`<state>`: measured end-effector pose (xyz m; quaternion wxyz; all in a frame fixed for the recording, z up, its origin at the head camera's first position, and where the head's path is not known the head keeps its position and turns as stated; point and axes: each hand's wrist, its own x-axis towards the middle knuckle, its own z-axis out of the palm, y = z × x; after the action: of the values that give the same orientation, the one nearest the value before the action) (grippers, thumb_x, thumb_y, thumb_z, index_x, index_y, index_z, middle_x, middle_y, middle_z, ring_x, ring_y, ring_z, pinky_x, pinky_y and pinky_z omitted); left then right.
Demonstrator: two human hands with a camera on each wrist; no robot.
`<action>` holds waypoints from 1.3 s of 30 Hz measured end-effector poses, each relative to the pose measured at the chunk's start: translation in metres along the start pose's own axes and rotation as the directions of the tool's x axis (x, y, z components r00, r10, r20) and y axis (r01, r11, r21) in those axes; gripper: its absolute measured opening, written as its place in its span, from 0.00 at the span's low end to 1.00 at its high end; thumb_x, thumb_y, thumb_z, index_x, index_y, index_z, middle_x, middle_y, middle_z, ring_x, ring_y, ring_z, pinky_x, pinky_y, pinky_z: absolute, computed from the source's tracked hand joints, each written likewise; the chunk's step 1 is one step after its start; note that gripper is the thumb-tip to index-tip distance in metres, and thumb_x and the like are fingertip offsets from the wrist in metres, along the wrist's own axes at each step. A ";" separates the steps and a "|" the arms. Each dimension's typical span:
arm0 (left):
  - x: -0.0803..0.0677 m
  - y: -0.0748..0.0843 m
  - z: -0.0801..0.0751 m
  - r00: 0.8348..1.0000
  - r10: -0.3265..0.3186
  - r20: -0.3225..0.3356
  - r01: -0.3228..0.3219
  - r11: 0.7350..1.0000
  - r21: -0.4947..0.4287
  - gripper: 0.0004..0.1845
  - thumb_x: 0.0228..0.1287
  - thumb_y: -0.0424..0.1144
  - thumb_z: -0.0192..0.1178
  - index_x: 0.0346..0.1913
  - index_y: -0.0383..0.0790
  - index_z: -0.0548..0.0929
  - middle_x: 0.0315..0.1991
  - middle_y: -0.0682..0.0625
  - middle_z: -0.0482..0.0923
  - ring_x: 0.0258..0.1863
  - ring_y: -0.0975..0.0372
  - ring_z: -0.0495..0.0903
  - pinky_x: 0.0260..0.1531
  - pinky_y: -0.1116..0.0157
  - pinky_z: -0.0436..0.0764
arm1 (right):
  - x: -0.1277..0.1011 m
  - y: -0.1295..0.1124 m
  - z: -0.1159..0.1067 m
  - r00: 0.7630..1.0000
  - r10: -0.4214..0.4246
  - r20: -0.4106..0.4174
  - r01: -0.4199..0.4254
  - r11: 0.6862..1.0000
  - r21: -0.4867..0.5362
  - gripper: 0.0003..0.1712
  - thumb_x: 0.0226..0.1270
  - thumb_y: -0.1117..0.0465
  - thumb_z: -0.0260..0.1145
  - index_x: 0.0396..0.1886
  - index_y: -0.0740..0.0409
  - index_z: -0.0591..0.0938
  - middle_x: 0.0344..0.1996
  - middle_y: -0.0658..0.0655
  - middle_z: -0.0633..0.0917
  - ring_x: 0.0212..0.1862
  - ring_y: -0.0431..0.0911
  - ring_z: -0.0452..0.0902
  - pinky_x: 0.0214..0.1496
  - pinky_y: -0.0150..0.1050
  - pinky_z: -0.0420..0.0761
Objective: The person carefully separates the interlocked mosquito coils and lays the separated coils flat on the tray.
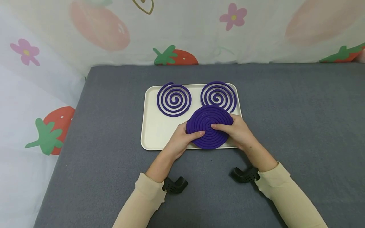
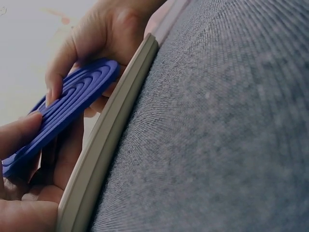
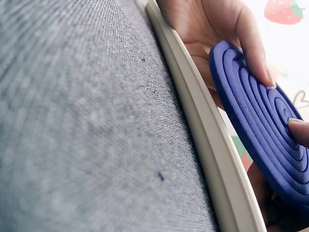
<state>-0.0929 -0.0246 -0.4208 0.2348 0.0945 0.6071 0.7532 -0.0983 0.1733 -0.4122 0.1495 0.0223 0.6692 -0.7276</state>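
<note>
Both hands hold a thick purple mosquito coil disc (image 1: 205, 118), its spiral rings packed tightly together, over the front part of a cream tray (image 1: 154, 129). My left hand (image 1: 180, 139) grips its left side, thumb laid on the top face. On the right side, my right hand (image 1: 239, 130) pinches it with the thumb near the centre. Fingers reach beneath the tilted disc (image 2: 72, 96) in the left wrist view. Behind it on the tray lie two loosely wound purple coils, a left one (image 1: 176, 100) and a right one (image 1: 216, 99); the disc overlaps the right one in the head view.
The tray lies on a grey cloth-covered table (image 1: 114, 126). A pale curtain (image 1: 196, 25) printed with strawberries and flowers hangs behind the table and along its left side. Small dark crumbs (image 3: 161, 176) show on the cloth near the tray's front edge. Each wrist wears a black device.
</note>
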 end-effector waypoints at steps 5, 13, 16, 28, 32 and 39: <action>0.000 0.000 0.000 1.000 0.019 0.004 -0.019 1.000 -0.008 0.26 0.61 0.22 0.55 0.62 0.22 0.65 0.54 0.32 0.73 0.46 0.62 0.78 0.50 0.61 0.78 | -0.001 0.000 0.001 1.000 -0.018 0.005 0.018 1.000 0.008 0.25 0.55 0.75 0.65 0.53 0.81 0.71 0.35 0.53 0.84 0.38 0.42 0.81 0.39 0.34 0.83; -0.001 0.002 0.001 1.000 -0.007 0.008 0.007 1.000 -0.007 0.27 0.61 0.24 0.54 0.64 0.24 0.63 0.57 0.31 0.70 0.48 0.60 0.77 0.52 0.63 0.77 | -0.001 0.000 0.001 1.000 -0.022 0.002 0.022 1.000 -0.006 0.26 0.55 0.74 0.65 0.53 0.80 0.71 0.38 0.57 0.83 0.39 0.42 0.81 0.40 0.34 0.82; 0.000 0.002 0.001 1.000 -0.030 -0.004 0.030 0.999 -0.010 0.28 0.62 0.25 0.54 0.65 0.24 0.62 0.58 0.31 0.69 0.49 0.59 0.76 0.52 0.62 0.77 | 0.000 0.001 0.001 1.000 -0.021 -0.005 0.021 1.000 -0.018 0.25 0.55 0.74 0.65 0.53 0.80 0.71 0.38 0.55 0.83 0.38 0.42 0.81 0.39 0.33 0.82; 0.000 0.004 0.001 0.996 -0.063 -0.064 0.059 0.996 -0.073 0.28 0.61 0.24 0.53 0.65 0.24 0.62 0.59 0.31 0.68 0.51 0.57 0.75 0.52 0.61 0.77 | 0.001 0.002 -0.003 0.998 -0.014 0.058 0.014 1.000 0.003 0.28 0.55 0.75 0.62 0.56 0.79 0.68 0.39 0.52 0.82 0.41 0.41 0.79 0.42 0.33 0.81; 0.000 0.003 0.001 0.996 -0.052 -0.065 0.048 0.996 -0.069 0.28 0.62 0.24 0.53 0.65 0.24 0.62 0.59 0.31 0.68 0.50 0.57 0.75 0.52 0.61 0.77 | 0.001 0.002 -0.002 0.998 -0.022 0.055 0.022 1.000 0.001 0.28 0.54 0.76 0.62 0.57 0.79 0.68 0.39 0.54 0.81 0.41 0.41 0.79 0.42 0.33 0.81; 0.001 0.001 0.001 0.997 -0.012 -0.077 0.008 0.999 -0.047 0.26 0.62 0.25 0.53 0.64 0.24 0.64 0.58 0.32 0.69 0.49 0.59 0.76 0.51 0.64 0.77 | 0.001 0.002 -0.001 0.999 -0.023 0.033 0.023 1.000 -0.020 0.29 0.54 0.76 0.62 0.57 0.79 0.68 0.43 0.58 0.80 0.41 0.41 0.79 0.43 0.33 0.81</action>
<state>-0.0932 -0.0232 -0.4195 0.2170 0.0566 0.5985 0.7691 -0.0993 0.1743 -0.4149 0.1524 0.0010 0.6741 -0.7227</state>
